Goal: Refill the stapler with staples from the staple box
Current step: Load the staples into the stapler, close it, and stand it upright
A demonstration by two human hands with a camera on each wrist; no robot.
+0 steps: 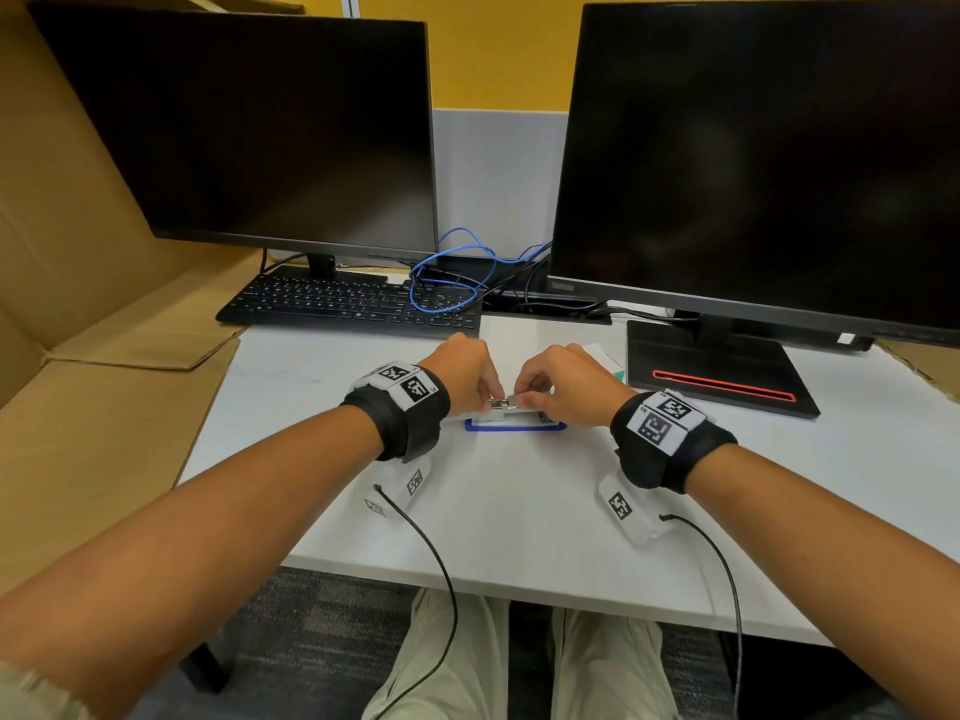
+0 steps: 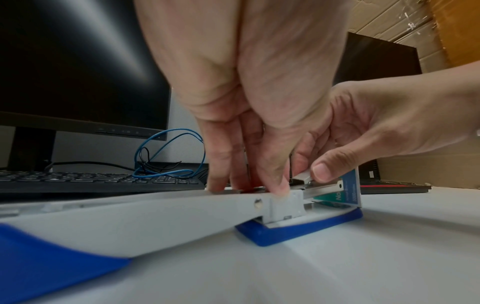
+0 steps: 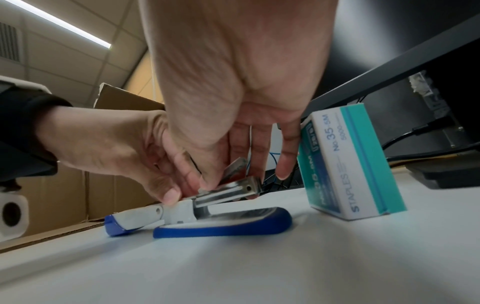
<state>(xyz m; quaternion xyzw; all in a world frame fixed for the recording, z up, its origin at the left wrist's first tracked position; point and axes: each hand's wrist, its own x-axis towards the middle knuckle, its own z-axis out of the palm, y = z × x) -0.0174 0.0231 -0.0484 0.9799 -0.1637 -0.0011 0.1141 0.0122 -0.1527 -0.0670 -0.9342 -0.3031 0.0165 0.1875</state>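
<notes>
Left of centre in the head view, the left hand [image 1: 464, 374] presses curled fingertips onto the opened stapler [image 1: 511, 415] at the frame's middle, steadying it on the white desk [image 1: 509, 506]. Just right, the right hand [image 1: 563, 384] pinches a staple strip [image 3: 235, 168] over the metal channel — a brittle, light thing, best held by its sides. The staple box [image 3: 348, 162] stands at the right — stiff card, easily tipped.
</notes>
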